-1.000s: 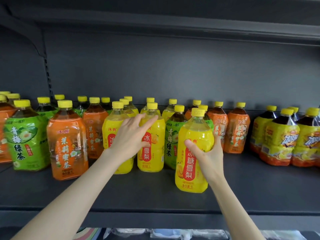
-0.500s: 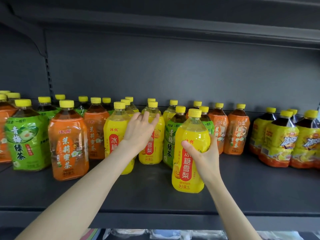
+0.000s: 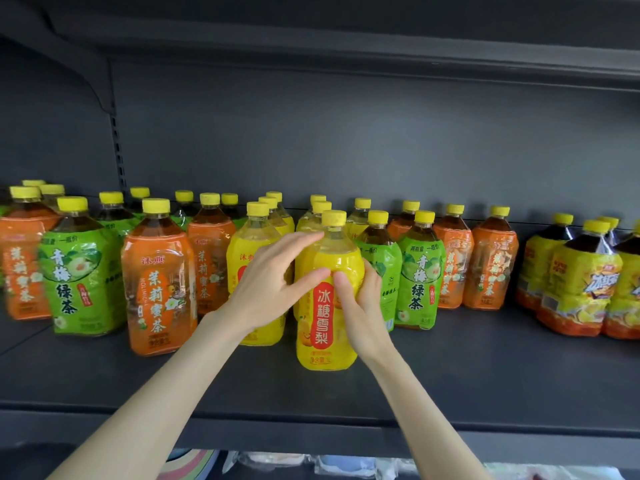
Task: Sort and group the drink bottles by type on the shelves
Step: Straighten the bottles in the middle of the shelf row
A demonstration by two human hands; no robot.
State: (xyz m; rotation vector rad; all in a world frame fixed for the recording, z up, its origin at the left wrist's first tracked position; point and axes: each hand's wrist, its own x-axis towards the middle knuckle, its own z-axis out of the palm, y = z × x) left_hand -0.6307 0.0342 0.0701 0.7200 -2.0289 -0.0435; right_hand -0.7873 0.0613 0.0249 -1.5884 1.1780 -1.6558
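Dark grey metal shelf (image 3: 485, 375) with a matching back panel (image 3: 346, 140), an upper shelf (image 3: 346, 46) overhead and a slotted upright (image 3: 116, 143) at the left. All bottles carry yellow caps and stand upright.

Your yellow pear-drink bottle (image 3: 322, 323) stands on the shelf nearer the front edge than the rest, just in front of a column of other yellow bottles (image 3: 254, 244) and touching, or nearly touching, the one behind it.

Your right hand (image 3: 363, 303) grasps this bottle from its right side: the thumb lies across the top of the red label panel and the fingers curl round the far side, out of sight. The right forearm rises from the lower right.

Your left hand (image 3: 268, 289) lies against the bottle's left shoulder without closing on it. Its fingers are straight and spread towards the neck, and the thumb tip touches the front of the bottle just beside your right thumb. The left forearm rises from the lower left.

To the left stand an orange jasmine-tea bottle (image 3: 157, 282) and a green-tea bottle (image 3: 78, 271), with more of both behind them. To the right, two green bottles (image 3: 420, 271) stand just beside the yellow one, then two orange bottles (image 3: 491, 265). Well apart at the far right stands a cluster of dark tea bottles in yellow wrappers (image 3: 581, 282).

Below the shelf edge, blurred packaged goods (image 3: 346, 465) show; their kind cannot be told.
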